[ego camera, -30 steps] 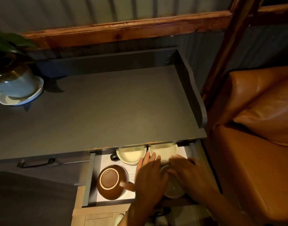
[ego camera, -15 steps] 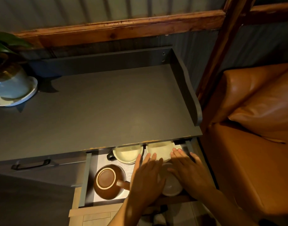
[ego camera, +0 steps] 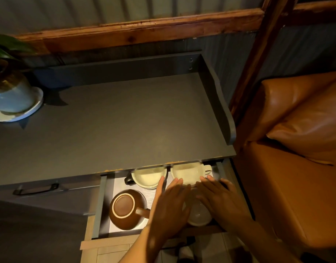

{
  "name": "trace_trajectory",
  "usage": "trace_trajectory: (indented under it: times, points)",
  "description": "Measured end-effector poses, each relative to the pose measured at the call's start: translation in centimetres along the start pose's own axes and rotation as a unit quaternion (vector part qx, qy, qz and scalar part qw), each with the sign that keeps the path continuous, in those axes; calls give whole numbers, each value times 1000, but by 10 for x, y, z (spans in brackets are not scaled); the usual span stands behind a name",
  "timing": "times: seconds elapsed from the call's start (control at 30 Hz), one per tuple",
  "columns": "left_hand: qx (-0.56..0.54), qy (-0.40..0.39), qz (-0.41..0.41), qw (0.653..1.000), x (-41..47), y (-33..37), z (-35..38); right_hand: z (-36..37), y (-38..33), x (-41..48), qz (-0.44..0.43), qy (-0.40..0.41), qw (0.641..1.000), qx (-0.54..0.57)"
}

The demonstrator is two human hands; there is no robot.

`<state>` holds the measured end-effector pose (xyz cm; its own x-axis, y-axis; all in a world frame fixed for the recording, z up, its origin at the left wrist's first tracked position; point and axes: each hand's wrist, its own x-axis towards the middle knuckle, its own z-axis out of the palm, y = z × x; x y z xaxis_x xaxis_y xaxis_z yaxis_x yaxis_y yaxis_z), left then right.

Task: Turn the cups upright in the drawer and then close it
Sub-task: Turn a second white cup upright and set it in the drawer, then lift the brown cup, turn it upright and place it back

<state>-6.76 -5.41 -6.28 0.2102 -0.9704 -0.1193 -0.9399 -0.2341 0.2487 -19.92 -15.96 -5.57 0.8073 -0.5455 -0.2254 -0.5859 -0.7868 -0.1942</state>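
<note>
Head view, looking down over a dark grey desk point(ego camera: 125, 120) into its pulled-out drawer point(ego camera: 100, 205), lined with a pale ribbed mat. Four cups are inside. Two at the back already stand mouth-up, as far as I can judge: a cream-glazed cup with a dark handle point(ego camera: 147, 176) on the left and a cream cup with a pale handle point(ego camera: 188, 172) on the right, both partly tucked under the desk edge. Front left, a glossy brown ceramic cup point(ego camera: 125, 208) sits upside down, its unglazed foot ring facing up and its stubby handle pointing right toward the hands; untouched. Front right, a pale whitish cup point(ego camera: 198, 215) lies between the two hands, mostly covered. It looks dome-side up, so probably inverted, but I cannot be sure. The left hand point(ego camera: 169, 207) is spread flat over its left side, fingers extended and loose; the right hand point(ego camera: 223, 202) mirrors it on the right side, fingers splayed toward the back cups. Whether either hand actually grips the cup I cannot tell; both look open, resting on or hovering just above it. Reckoning: roughly half done. Left to do: the pale cup under the hands, the brown cup, then pushing the drawer shut. A blue-glazed plant pot on a white saucer point(ego camera: 13, 99) stands far left on the desk, well apart.
</note>
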Motion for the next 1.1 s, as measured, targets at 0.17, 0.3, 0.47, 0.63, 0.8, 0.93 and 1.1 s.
trace_trajectory:
  times: [0.17,0.3,0.47,0.63,0.8,0.93,1.1]
  points:
    - [-50,-64,-13,997,0,0,3,-4,-2,0,42,-25,999,3]
    - [-11,5,-4,1000,1,-3,0,-8,-3,-4,2,-18,999,-35]
    - [-53,-7,-6,999,1,-3,7,-4,-2,-4,9,-24,998,-64]
    - [-56,21,-5,998,1,-2,5,-2,-2,-2,15,13,998,-61]
    - [-79,81,-9,994,2,-2,3,-1,-2,2,-10,17,1000,-19]
    - [-18,69,0,997,0,-12,0,5,-3,7,-12,12,1000,-16]
    - [-15,55,-49,997,-21,-45,-2,8,-16,17,-43,2,999,-11]
